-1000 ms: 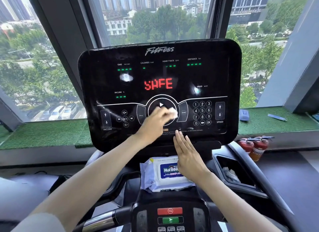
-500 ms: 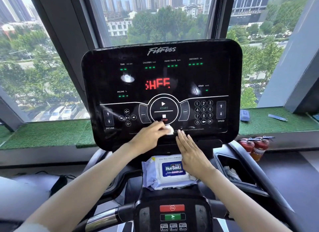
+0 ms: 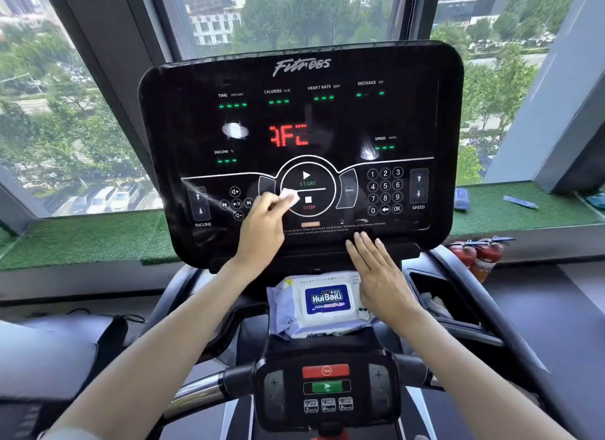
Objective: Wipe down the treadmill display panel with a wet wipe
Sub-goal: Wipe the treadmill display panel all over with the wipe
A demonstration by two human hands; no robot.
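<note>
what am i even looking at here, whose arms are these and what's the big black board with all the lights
It is one picture from a camera worn on a person's head, so both arms are that person's own. The black board is a treadmill display panel with lit readouts, a number pad and START and STOP buttons. The left hand pinches a small white wet wipe against it, just beside the STOP button. The right hand lies flat, fingers straight, fingertips at the panel's lower edge, holding nothing. Below the panel lies a pack of wipes.
</note>
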